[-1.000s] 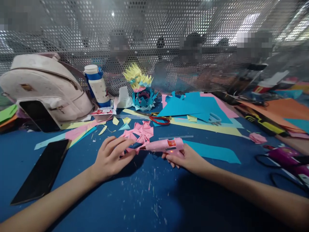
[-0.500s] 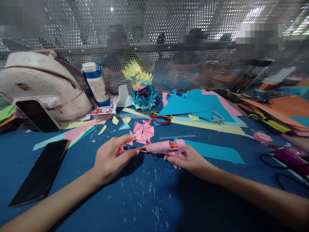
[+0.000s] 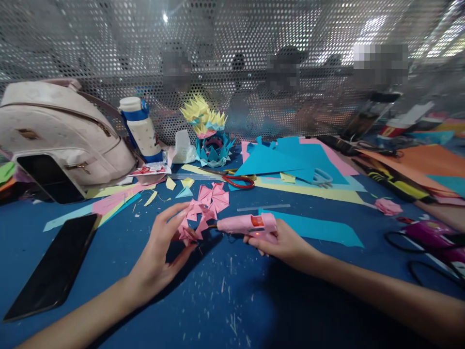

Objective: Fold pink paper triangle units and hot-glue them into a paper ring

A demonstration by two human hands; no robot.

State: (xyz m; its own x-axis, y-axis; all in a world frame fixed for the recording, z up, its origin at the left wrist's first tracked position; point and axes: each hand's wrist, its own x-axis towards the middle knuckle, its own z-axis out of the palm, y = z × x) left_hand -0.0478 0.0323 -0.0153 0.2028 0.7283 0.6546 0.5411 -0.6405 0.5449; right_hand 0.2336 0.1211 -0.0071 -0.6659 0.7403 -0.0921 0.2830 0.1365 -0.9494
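The left hand (image 3: 158, 252) curves around the pink folded paper (image 3: 191, 220), thumb on the near side and fingers on the left and far side; the paper sits between them, though how firmly they press cannot be told. This grip appears to steady the paper while leaving its right edge exposed to the tool. The right hand (image 3: 290, 242) is wrapped around the handle of the pink glue gun (image 3: 241, 223); whether the trigger is pressed cannot be seen. The gun lies nearly level, its nozzle (image 3: 213, 226) directed left at the paper, probably so that the hot tip stays away from the left thumb; contact between tip and paper cannot be confirmed. Both hands work over the middle of the bench (image 3: 225, 300). The red-handled scissors (image 3: 240, 182), a clear stick (image 3: 263, 207) and a blue paper strip (image 3: 319, 230) lie on the far side of the gun, presumably within easy reach. A dark phone (image 3: 54, 264) lies flat at the left, well apart from the nozzle, and the yellow-and-blue paper model (image 3: 214, 152) stands at the far side, likely out of the working area
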